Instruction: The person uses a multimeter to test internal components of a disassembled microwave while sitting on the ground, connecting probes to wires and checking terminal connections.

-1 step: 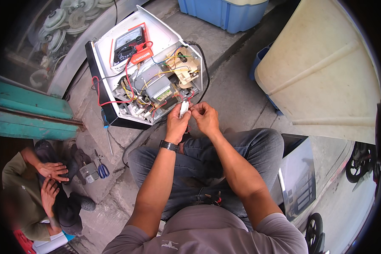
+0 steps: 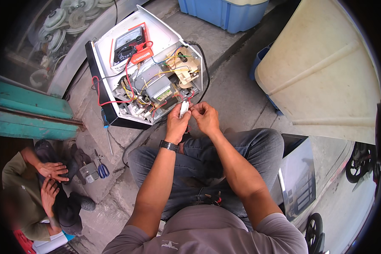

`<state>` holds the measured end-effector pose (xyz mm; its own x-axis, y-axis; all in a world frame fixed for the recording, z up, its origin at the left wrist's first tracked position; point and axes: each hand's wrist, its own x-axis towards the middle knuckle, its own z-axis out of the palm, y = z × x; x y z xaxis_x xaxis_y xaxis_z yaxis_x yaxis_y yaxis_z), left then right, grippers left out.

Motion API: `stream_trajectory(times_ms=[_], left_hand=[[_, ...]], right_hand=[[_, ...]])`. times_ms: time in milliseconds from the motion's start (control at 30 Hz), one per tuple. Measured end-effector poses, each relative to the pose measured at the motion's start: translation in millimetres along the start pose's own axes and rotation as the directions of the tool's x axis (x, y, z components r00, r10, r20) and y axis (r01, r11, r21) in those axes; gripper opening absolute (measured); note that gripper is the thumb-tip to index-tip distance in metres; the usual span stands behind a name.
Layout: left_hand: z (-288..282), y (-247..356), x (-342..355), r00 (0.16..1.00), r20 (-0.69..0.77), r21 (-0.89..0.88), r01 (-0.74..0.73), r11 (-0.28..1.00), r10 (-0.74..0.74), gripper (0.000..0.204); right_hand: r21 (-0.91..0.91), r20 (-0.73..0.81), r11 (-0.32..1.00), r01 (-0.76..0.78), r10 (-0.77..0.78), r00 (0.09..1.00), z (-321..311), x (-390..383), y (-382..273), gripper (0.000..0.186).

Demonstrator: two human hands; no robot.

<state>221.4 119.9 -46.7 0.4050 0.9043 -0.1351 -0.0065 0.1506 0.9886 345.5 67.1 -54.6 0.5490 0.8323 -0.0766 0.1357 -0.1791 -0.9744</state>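
Observation:
In my left hand [image 2: 177,121] is a small white plastic part [image 2: 184,109], gripped between thumb and fingers. My right hand [image 2: 205,119] is closed in a pinch on a thin red wire [image 2: 189,100] right beside it; the fingertips of both hands nearly touch. Just beyond them lies an opened microwave oven [image 2: 98,63], its transformer [image 2: 154,86], loose coloured wires and a beige plastic fan housing [image 2: 186,67] exposed. On its white casing rests an analogue multimeter [image 2: 129,42] on a red-and-white box, with a red test lead [image 2: 98,91] looping down to the wiring.
Left of the oven lies a screwdriver [image 2: 106,122]; blue-handled scissors [image 2: 102,170] are farther back near a seated person's hands [image 2: 51,173]. A black power cord [image 2: 208,72] curves along the oven's right side. A detached panel [image 2: 298,178] leans right of my knee, below a large cream container [image 2: 317,72].

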Motion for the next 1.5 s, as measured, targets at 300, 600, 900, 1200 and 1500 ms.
stream_trajectory(times_ms=[300, 600, 900, 1200, 1500], left_hand=[[-4, -6, 1, 1.000, 0.011, 0.026, 0.000, 1.000, -0.001, 0.030], [-8, -16, 3, 1.000, 0.016, 0.042, 0.009, 0.999, -0.009, 0.033], [-8, -18, 3, 1.000, 0.015, 0.036, 0.016, 0.999, -0.016, 0.034], [-7, -21, 3, 0.999, 0.007, 0.046, -0.040, 0.998, 0.040, 0.033], [-8, -22, 1, 0.999, 0.010, 0.062, -0.045, 0.997, 0.044, 0.034]], right_hand=[[-0.102, 0.105, 0.994, -0.035, 0.046, 0.993, -10, 11, -8, 0.022], [-0.188, 0.153, 0.982, 0.016, 0.013, 0.988, -14, 17, -12, 0.019], [-0.228, 0.164, 0.974, 0.009, 0.029, 0.986, -15, 20, -13, 0.019], [-0.306, 0.197, 0.951, 0.050, 0.012, 0.980, -17, 20, -21, 0.020], [-0.351, 0.218, 0.930, 0.112, -0.035, 0.975, -17, 20, -20, 0.019]])
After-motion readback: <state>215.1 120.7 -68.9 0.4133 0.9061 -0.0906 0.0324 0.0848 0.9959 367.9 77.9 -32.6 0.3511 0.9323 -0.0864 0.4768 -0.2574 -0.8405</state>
